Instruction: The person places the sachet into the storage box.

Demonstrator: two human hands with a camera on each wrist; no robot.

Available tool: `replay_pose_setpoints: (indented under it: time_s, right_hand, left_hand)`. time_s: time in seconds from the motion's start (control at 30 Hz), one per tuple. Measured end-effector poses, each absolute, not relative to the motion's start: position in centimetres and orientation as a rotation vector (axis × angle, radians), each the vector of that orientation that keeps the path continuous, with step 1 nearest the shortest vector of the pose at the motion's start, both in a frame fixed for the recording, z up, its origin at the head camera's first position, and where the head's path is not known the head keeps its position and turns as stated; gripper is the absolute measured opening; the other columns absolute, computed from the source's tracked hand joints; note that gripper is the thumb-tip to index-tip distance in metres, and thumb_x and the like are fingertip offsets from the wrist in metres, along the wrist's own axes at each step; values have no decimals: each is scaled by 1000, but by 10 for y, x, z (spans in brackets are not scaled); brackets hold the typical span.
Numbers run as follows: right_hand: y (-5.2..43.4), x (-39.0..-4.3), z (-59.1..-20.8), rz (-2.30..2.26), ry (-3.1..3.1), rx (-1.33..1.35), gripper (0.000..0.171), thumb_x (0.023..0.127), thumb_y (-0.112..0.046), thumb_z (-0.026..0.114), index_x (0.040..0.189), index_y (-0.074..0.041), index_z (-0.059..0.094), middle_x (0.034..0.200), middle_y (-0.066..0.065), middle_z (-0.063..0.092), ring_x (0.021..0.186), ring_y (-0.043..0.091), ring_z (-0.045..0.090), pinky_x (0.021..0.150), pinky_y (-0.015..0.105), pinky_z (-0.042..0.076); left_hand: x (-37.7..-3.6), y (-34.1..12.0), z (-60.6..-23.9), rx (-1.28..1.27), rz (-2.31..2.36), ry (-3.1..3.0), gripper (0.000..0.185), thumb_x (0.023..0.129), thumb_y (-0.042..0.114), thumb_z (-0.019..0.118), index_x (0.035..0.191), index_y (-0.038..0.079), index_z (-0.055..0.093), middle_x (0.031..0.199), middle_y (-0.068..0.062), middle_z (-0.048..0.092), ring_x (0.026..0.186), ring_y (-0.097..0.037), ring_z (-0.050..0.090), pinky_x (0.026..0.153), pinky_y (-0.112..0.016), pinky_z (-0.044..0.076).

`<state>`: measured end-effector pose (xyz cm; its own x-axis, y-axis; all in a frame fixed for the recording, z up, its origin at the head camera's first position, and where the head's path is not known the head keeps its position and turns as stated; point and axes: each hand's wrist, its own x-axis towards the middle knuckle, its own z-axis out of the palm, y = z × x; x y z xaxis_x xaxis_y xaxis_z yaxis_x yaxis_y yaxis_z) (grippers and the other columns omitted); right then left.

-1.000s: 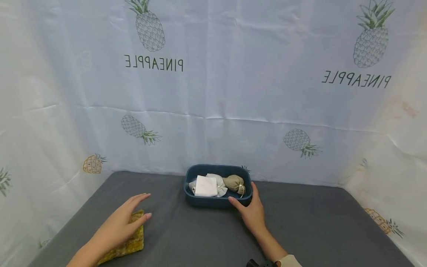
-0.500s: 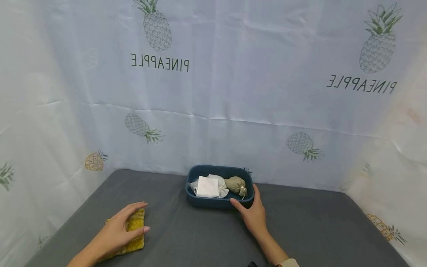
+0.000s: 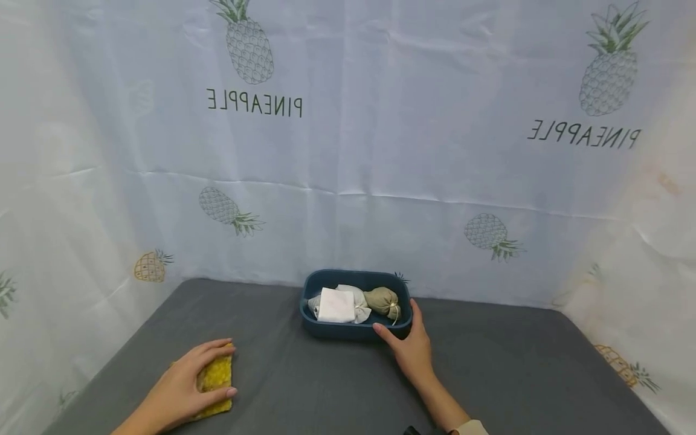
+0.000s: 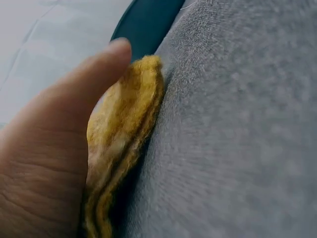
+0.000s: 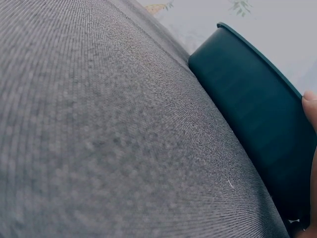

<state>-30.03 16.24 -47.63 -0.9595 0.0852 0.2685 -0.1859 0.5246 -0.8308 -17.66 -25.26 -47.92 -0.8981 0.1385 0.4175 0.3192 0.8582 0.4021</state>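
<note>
In the head view, my left hand (image 3: 182, 383) hovers over or rests on a folded, fuzzy yellow cloth (image 3: 217, 373) on the grey table, its thumb and fingers spread across the cloth. The left wrist view shows the thumb (image 4: 94, 74) beside the layered cloth (image 4: 131, 111), with a small gap between. My right hand (image 3: 410, 347) grips the near right corner of a dark blue box (image 3: 337, 330), thumb in front and fingers along the right side. Inside lie a white folded cloth (image 3: 336, 306), a whitish tied pouch (image 3: 360, 305) and a beige tied pouch (image 3: 383, 301).
The grey table (image 3: 304, 386) reaches back to a hanging white curtain (image 3: 348, 151) printed with pineapples. The box stands close to that curtain, at the table's far edge. More curtain hangs at the left and right sides.
My left hand has come down and back toward me over the yellow cloth, its fingers curving more. The right hand keeps its grip on the box, which stays in place.
</note>
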Motion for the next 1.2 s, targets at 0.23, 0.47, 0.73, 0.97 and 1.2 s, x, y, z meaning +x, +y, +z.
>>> replay_pose_setpoints:
  time_s: [0.23,0.47,0.73,0.97,1.2]
  right_hand:
    - [164,-302,-476,1426,-2474,80,105,84,-53,78,163,-15,19,164,19,31,145,43,41,110,65,39]
    - [164,-303,-474,1419,-2486,81,106,83,-54,78,163,-16,19,165,19,29,147,43,39,111,66,38]
    - [164,-302,-476,1412,-2490,72,105,84,-54,78,163,-16,19,165,18,29,147,43,39,111,66,38]
    - [164,-302,-476,1420,-2484,82,105,85,-52,78,163,-16,19,166,19,29,147,43,38,112,66,37]
    - [164,-302,-475,1417,-2485,81,105,84,-52,78,163,-15,19,165,19,29,147,44,39,111,67,37]
  left_hand:
    - [-174,-257,-487,-472,-629,-2632,76,70,58,86,138,35,60,146,0,59,131,-17,54,82,-67,49]
    - [-172,-255,-484,-435,-632,-2673,77,71,62,83,138,33,60,145,-1,60,119,-38,62,78,-64,52]
    - [-170,-251,-482,-385,-567,-2783,72,76,67,76,137,33,61,138,3,65,114,-27,68,79,-45,57]
    - [-170,-247,-479,-373,-551,-2786,65,77,65,76,133,34,64,130,6,69,106,-20,71,75,-37,57]
    - [-170,-244,-481,-358,-585,-2645,54,73,56,84,122,38,69,116,15,69,99,-4,65,73,-28,55]
